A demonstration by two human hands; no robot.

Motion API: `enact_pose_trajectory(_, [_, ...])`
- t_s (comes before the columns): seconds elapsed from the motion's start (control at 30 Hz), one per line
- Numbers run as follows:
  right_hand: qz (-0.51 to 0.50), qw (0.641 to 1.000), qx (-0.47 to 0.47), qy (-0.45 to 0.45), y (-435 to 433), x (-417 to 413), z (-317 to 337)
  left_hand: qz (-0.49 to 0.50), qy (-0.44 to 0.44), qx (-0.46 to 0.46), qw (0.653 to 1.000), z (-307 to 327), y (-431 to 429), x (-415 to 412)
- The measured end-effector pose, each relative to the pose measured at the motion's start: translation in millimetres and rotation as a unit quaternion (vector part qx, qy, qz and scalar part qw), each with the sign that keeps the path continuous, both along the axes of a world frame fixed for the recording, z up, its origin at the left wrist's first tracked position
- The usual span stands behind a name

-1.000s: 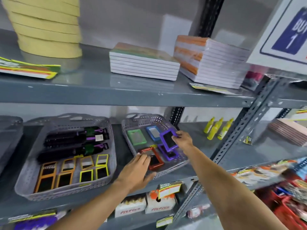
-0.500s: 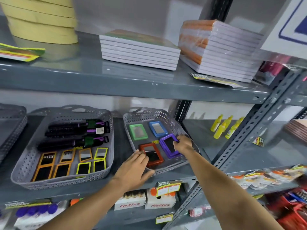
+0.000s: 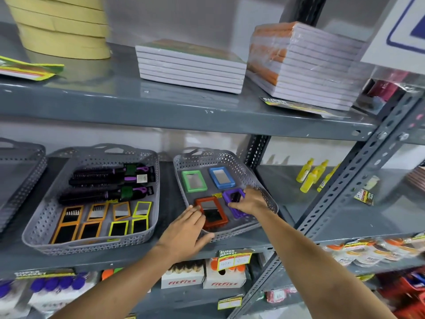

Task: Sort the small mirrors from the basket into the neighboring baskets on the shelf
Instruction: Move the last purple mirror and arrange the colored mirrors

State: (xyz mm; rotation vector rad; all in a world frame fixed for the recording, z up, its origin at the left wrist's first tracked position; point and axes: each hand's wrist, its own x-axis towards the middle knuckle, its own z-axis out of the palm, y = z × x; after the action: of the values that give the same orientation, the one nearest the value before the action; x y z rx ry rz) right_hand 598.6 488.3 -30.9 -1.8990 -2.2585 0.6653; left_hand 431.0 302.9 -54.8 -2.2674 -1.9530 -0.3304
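Observation:
A small grey basket (image 3: 232, 156) on the middle shelf holds a green mirror (image 3: 193, 180), a blue mirror (image 3: 221, 177), a red mirror (image 3: 212, 212) and a purple mirror (image 3: 235, 200). My right hand (image 3: 251, 201) grips the purple mirror, which lies low in the basket's right front corner. My left hand (image 3: 187, 229) rests on the basket's front rim, fingertips touching the red mirror's left edge. A larger grey basket (image 3: 34, 229) to the left holds black brushes (image 3: 101, 180) and several orange and yellow framed mirrors (image 3: 103, 218).
Part of a third grey basket (image 3: 21, 162) shows at the far left. Yellow bottles (image 3: 310, 174) stand on the shelf to the right. Notebook stacks (image 3: 190, 65) and tape rolls (image 3: 62, 26) sit on the upper shelf. A slanted metal upright (image 3: 358, 171) crosses on the right.
My right hand has lowered the purple mirror from above the basket down into its right front corner. My left hand has stayed at the basket's front by the red mirror.

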Motion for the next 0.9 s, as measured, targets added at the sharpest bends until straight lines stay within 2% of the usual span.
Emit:
enact_pose_trajectory(0.37, [0.019,1.000,0.022,-0.008,-2.7,0.9,7.2,-0.003,0.021,-0.010,1.000,0.3,-0.8,-1.4])
enact_pose_trajectory(0.47, [0.028,0.994,0.106,-0.007,-3.3,10.0,20.7,-0.008,0.014,-0.011,1.000,-1.5,0.2,-4.3])
enact_pose_trajectory(0.53, [0.029,0.983,0.180,-0.034,-4.4,18.1,28.6,-0.011,0.021,-0.009,1.000,-1.7,0.1,-6.4])
enact_pose_trajectory(0.6, [0.022,0.974,0.215,-0.065,-4.0,26.7,31.5,-0.018,0.033,-0.015,0.999,-0.6,0.0,-8.5])
enact_pose_trajectory(0.73, [-0.025,0.985,0.139,-0.094,-11.0,38.7,25.2,-0.035,0.055,-0.025,0.998,11.9,-0.9,-15.0])
enact_pose_trajectory(0.9, [-0.046,0.990,0.128,-0.030,-24.7,47.2,11.3,-0.049,0.046,-0.065,0.996,25.3,-3.9,-29.0])
